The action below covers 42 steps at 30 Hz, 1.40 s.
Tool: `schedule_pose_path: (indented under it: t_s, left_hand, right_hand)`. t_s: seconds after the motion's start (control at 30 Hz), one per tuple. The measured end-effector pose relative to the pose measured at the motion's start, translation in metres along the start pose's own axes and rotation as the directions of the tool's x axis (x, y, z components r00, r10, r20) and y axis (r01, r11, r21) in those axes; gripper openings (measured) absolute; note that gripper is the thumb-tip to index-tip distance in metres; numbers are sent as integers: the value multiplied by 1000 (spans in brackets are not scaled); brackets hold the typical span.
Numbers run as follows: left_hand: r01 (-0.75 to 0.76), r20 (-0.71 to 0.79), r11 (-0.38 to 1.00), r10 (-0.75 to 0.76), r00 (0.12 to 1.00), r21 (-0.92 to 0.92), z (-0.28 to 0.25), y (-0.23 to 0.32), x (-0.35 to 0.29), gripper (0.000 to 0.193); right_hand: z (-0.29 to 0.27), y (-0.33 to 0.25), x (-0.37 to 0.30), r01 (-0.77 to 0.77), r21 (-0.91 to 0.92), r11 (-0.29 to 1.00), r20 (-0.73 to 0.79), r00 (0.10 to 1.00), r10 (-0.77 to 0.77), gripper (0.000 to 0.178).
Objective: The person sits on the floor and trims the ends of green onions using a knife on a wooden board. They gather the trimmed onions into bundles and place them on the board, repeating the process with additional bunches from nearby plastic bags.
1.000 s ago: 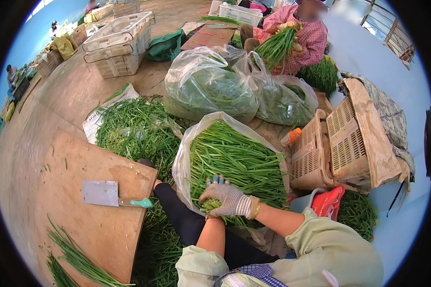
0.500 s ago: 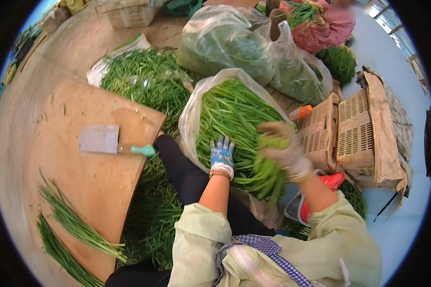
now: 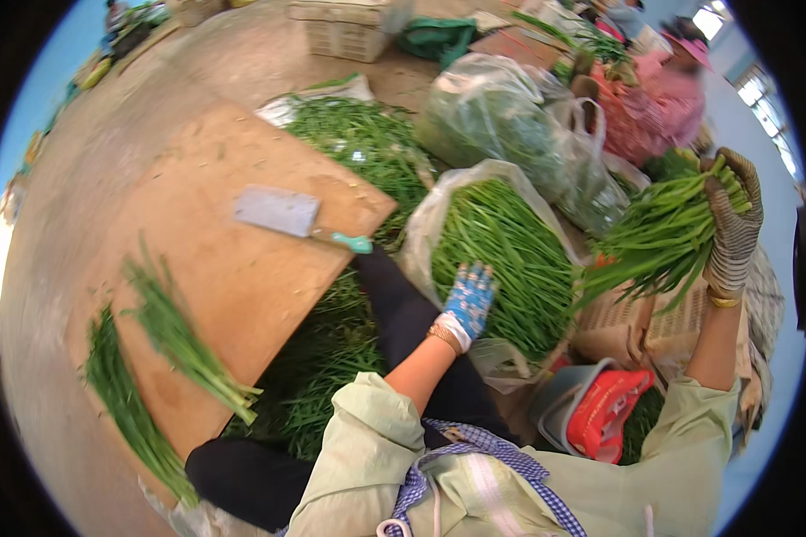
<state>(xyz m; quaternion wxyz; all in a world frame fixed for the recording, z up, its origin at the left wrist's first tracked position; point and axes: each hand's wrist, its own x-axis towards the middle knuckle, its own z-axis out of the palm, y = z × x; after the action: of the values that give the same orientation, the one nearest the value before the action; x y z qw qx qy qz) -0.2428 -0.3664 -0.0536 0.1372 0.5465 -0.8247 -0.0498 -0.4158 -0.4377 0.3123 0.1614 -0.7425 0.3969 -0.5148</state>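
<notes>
Reaches forward with a bare left forearm [image 3: 414,372], laying the blue-gloved left hand [image 3: 471,302] palm down, fingers outstretched. Extends the right arm [image 3: 713,338] well out to the side, forearm upright, gripping with the striped-gloved right hand [image 3: 734,219]. Wears pale sleeves [image 3: 360,425] pushed back toward the elbows, with dark-clad legs [image 3: 252,481] spread apart.
</notes>
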Motion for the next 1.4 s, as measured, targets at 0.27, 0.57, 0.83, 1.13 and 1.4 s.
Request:
schedule_pose_path:
  t_s: [0.27, 0.57, 0.83, 1.13, 1.4]
  left_hand:
    - [436, -486, 766, -639, 597, -472, -167, -88, -159, 29]
    - [-112, 457, -488, -862, 220, -866, -206, -170, -266, 52]
    - [-113, 335, -338, -941, 44, -934, -201, -188, -269, 76]
    - [-106, 341, -339, -940, -2, -935, -194, -187, -250, 82]
    - [-40, 369, -371, -928, 46, -928, -195, -193, -266, 78]
  right_hand:
    - [228, -108, -23, 963, 227, 146, 404, 43, -914, 10]
    - [412, -108, -193, 406, 785, -467, 287, -908, -307, 11]
    - [367, -123, -137, 563, 591, 577, 793, -276, -543, 38]
    - [409, 32, -142, 555, -217, 803, 846, 517, -129, 40]
    - [524, 21, -91, 486, -189, 853, 838, 533, -119, 29]
